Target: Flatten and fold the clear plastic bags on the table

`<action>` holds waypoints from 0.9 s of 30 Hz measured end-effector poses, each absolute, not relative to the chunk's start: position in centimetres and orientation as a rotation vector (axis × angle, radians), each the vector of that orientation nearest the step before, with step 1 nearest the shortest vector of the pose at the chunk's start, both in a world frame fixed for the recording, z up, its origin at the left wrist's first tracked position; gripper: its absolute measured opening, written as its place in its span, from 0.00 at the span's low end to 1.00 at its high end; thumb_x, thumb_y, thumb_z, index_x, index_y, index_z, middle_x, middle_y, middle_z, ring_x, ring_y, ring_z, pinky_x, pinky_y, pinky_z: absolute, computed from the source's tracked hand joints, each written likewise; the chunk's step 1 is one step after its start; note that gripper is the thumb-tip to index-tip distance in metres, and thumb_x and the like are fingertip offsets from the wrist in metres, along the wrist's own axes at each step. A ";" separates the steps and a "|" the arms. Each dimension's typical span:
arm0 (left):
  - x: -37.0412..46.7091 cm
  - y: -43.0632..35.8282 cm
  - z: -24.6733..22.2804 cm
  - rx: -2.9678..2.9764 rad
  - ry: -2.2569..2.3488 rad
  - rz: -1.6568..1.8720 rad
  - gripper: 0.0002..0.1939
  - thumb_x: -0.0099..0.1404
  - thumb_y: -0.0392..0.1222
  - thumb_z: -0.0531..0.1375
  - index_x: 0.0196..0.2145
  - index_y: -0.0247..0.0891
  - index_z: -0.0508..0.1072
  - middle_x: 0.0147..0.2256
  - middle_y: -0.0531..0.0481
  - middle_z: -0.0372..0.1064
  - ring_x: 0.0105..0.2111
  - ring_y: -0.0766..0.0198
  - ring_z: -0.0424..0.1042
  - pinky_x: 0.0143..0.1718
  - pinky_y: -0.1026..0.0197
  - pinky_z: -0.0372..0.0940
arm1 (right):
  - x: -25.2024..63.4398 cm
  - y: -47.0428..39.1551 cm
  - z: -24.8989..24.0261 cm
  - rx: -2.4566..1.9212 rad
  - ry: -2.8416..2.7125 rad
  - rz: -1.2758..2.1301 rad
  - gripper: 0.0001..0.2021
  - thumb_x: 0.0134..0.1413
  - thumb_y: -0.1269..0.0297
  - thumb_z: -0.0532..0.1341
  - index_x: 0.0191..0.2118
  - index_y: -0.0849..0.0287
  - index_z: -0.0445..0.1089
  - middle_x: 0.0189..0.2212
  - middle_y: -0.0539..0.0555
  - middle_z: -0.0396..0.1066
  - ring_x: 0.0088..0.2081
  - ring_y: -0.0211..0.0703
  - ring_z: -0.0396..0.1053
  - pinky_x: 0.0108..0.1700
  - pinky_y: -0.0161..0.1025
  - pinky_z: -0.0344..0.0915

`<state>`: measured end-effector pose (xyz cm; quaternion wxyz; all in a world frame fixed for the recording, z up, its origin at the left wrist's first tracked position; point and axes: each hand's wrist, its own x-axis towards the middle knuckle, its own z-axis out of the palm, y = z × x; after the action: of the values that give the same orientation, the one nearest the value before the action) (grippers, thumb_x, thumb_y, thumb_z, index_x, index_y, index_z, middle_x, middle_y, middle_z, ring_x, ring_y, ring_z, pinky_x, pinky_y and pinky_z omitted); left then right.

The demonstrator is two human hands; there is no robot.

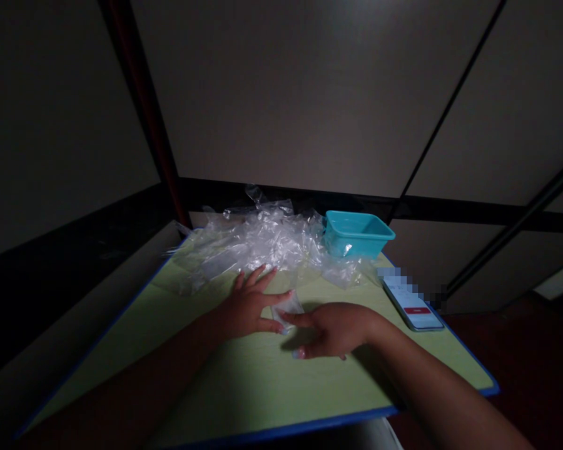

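Note:
A small whitish square (288, 306), which looks like a folded piece of thin plastic, lies flat on the green tabletop (244, 387). My left hand (248, 307) is spread over the table, its thumb and index finger at the left edge of the square and its other fingers pointing toward the plastic heap. From the right, my right hand (333, 328) presses its outstretched index finger on the square. The right thumb is held apart, and the remaining fingers are mostly hidden under the palm. Neither hand is closed around anything.
Beyond my hands a heap of crumpled clear plastic bags (267, 240) spreads across the table's back. A turquoise basket (360, 240) stands at the back right. A phone (413, 303) with a lit screen lies along the right edge. Panelled walls (286, 94) rise behind.

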<state>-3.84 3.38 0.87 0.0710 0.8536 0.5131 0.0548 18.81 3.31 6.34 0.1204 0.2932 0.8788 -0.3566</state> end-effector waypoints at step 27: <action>-3.7 3.3 0.8 2.606 1.546 0.184 0.34 0.52 0.67 0.57 0.56 0.65 0.57 0.65 0.52 0.33 0.63 0.39 0.32 0.56 0.32 0.32 | 18.9 2.9 6.5 0.864 2.581 -0.838 0.44 0.51 0.43 0.56 0.64 0.69 0.44 0.23 0.57 0.72 0.23 0.45 0.68 0.30 0.39 0.61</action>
<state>-3.71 3.26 0.82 0.0532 0.8573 0.5085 0.0606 18.89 2.88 6.51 0.1464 0.3002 0.8965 -0.2911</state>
